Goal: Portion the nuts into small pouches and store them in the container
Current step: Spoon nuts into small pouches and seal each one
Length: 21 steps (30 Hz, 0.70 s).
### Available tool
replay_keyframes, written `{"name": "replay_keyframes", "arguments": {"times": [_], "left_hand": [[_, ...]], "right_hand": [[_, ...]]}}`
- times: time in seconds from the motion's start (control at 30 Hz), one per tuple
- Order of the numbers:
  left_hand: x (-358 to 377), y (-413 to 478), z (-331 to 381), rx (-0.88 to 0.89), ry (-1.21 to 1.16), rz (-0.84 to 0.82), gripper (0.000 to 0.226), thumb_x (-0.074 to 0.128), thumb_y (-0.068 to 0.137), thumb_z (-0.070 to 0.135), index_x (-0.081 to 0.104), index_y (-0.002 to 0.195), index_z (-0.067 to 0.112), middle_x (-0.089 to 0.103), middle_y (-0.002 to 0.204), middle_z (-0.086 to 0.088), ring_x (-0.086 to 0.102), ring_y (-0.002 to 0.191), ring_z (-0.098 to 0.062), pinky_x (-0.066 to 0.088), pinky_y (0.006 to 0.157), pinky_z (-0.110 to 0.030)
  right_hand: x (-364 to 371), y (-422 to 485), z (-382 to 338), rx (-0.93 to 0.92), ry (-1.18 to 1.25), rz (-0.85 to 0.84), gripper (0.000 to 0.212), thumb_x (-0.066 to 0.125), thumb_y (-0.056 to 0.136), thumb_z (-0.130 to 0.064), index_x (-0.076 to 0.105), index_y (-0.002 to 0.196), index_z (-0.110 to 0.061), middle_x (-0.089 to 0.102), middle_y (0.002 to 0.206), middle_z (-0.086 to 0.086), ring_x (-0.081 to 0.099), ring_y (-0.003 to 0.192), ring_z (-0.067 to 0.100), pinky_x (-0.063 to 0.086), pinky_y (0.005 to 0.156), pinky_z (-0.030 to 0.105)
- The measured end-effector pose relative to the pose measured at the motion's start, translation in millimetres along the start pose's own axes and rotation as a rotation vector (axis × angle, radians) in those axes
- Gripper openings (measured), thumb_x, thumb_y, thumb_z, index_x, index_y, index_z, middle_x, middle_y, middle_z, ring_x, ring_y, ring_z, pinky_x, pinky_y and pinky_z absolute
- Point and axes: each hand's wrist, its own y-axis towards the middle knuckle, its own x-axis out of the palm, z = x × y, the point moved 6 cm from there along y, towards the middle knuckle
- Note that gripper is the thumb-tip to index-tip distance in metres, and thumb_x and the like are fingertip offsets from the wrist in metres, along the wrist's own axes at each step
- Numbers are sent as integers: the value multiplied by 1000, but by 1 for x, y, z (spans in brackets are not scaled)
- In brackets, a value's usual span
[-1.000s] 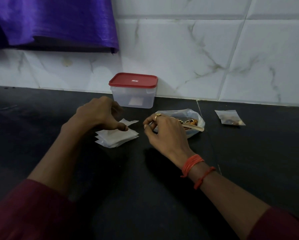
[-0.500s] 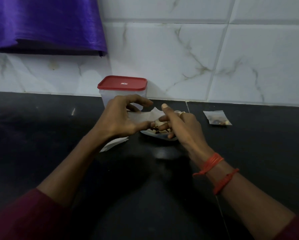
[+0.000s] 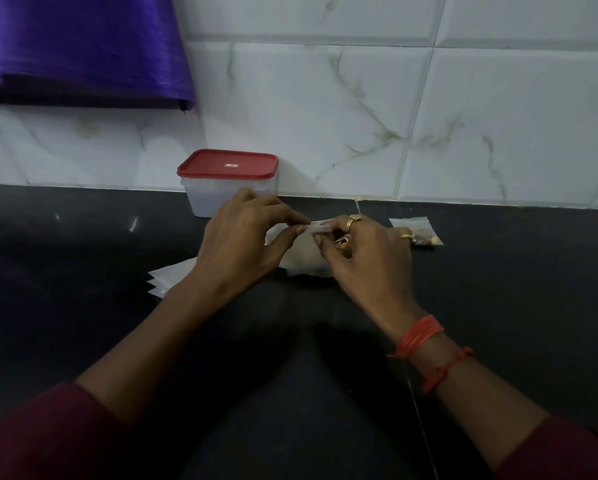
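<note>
My left hand (image 3: 242,242) and my right hand (image 3: 366,256) meet over the black counter and both pinch the top edge of a small clear pouch (image 3: 320,229). Below them lies the plastic bag of nuts (image 3: 302,263), mostly hidden by my fingers. A stack of empty pouches (image 3: 167,277) lies to the left, partly under my left wrist. One filled pouch (image 3: 418,230) rests on the counter to the right. The clear container with a red lid (image 3: 228,180) stands shut against the wall behind my hands.
The black counter (image 3: 83,271) meets a white marbled tile wall (image 3: 463,116). A purple cloth (image 3: 76,46) hangs at the upper left.
My left hand lifted one pouch off the stack and carried it right to the nut bag. My right hand came up to pinch the pouch's edge too. The camera moved closer.
</note>
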Motion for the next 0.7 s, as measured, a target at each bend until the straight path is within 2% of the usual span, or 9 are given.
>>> {"name": "replay_keyframes", "arguments": {"times": [0.1, 0.17, 0.23, 0.3, 0.37, 0.43, 0.53, 0.6, 0.7], "left_hand": [[2, 1, -7, -166, -164, -82, 14, 71, 89, 31, 76, 101, 30, 70, 91, 15, 61, 79, -3, 53, 68, -31], [6, -1, -12, -308, -347, -117, 11, 73, 86, 27, 77, 97, 25, 72, 86, 14, 66, 74, -3, 55, 68, -24], [9, -4, -16, -444, -551, -116, 8, 75, 85, 20, 77, 92, 17, 74, 80, 7, 70, 68, -7, 54, 60, -18], [14, -9, -19, -571, -730, -132, 7, 73, 86, 17, 75, 91, 12, 75, 80, -1, 72, 70, -13, 56, 55, -21], [20, -12, -20, -672, -876, -160, 10, 72, 86, 15, 73, 94, 9, 76, 85, -7, 74, 77, -18, 59, 56, -25], [25, -14, -20, -746, -990, -181, 13, 71, 85, 11, 71, 98, 7, 76, 89, -11, 75, 80, -21, 59, 57, -26], [34, -19, -19, -844, -1104, -218, 16, 71, 86, 10, 73, 101, 5, 76, 91, -11, 75, 81, -20, 57, 56, -25], [36, -22, -21, -913, -1138, -211, 18, 72, 84, 15, 75, 99, 5, 77, 91, -12, 75, 76, -18, 55, 53, -24], [38, -24, -22, -971, -1187, -220, 28, 79, 70, 28, 77, 93, 10, 77, 84, -8, 74, 69, -15, 54, 50, -23]], "right_hand": [[-1, 0, 5, 31, 105, 42, 18, 69, 90, -37, 68, 108, -37, 57, 105, -13, 65, 87, 12, 46, 87, 40], [-1, -3, 5, 39, 188, 95, 22, 72, 88, -33, 62, 107, -36, 54, 98, -14, 62, 81, 10, 51, 83, 45], [0, -5, 5, 66, 291, 139, 21, 73, 87, -30, 59, 103, -32, 57, 86, -13, 58, 72, 5, 54, 76, 44], [3, -7, 6, 100, 383, 150, 25, 74, 88, -29, 57, 106, -29, 60, 81, -17, 61, 70, 4, 56, 69, 33], [6, -7, 5, 108, 447, 132, 30, 76, 87, -27, 57, 111, -27, 64, 84, -20, 64, 75, -3, 53, 64, 18], [11, -8, 4, 101, 527, 97, 25, 78, 86, -27, 64, 107, -24, 69, 89, -16, 67, 78, -4, 52, 66, 12], [16, -10, 2, 60, 563, 51, 17, 79, 85, -28, 73, 101, -26, 73, 97, -13, 69, 85, -4, 57, 76, 16], [18, -11, 0, 28, 576, 26, 20, 81, 83, -24, 74, 101, -25, 74, 99, -12, 70, 89, -4, 58, 80, 19], [19, -13, 1, 22, 608, 16, 30, 85, 79, -20, 72, 105, -20, 74, 95, -12, 71, 87, -4, 59, 75, 18]]}}
